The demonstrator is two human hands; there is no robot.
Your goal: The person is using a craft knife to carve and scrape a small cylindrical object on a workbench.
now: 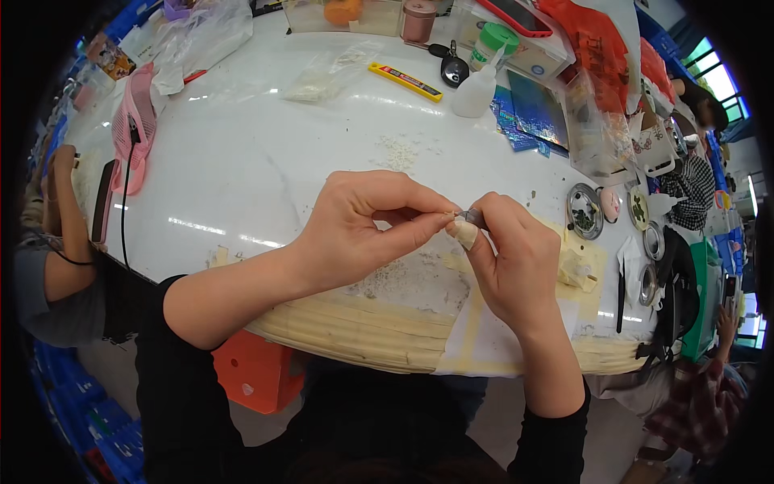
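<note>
1. Left hand (355,226): thumb and forefinger pinched together at a tiny piece (457,214), too small to identify — probably gripped by the tips so its end stays exposed.
2. That piece sits between both hands, above the white table (226,153), likely raised for close viewing.
3. Right hand (520,254): fingers curled tightly around a small dark object (474,218); a pale wrap (462,233) covers the thumb, perhaps for protection.
4. Round metal dish (584,211): farther right — seemingly within reach.
</note>
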